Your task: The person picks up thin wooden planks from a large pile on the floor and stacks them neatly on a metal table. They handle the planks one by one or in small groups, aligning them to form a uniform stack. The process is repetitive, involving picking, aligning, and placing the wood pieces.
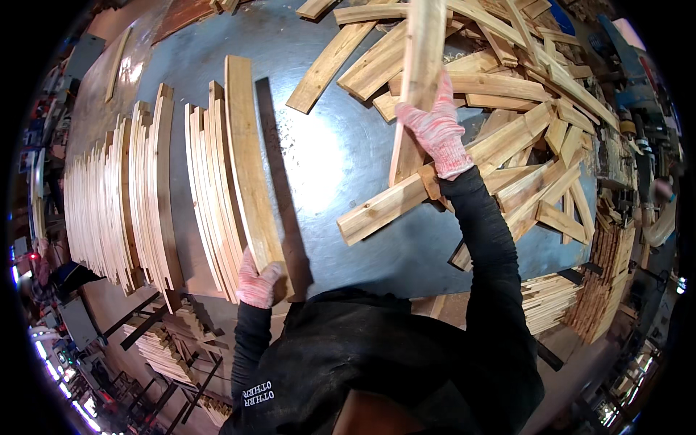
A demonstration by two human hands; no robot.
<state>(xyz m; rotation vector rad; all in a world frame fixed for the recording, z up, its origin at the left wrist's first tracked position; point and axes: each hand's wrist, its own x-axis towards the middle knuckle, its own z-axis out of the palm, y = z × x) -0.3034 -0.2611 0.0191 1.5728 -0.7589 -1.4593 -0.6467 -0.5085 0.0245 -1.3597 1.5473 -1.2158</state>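
Observation:
My left hand [257, 279], in a pink-and-white knit glove, grips the near end of a long wooden board [250, 159]. That board stands tilted beside a short row of boards on edge [210, 188], its dark shadow falling on the table to the right. In a matching glove, my right hand [437, 134] is closed around a second wooden plank [424, 54], which points away from me toward the far edge. Beneath and around this plank lies a jumbled heap of loose boards [507, 192]. The plank's far end runs out of the picture.
Boards on edge form two more rows [98, 210] at the left of the grey metal table [326, 254]. Below the table edge, stacked wood lies on racks at left [163, 351] and right [551, 301]. Another person [660, 203] is at the far right.

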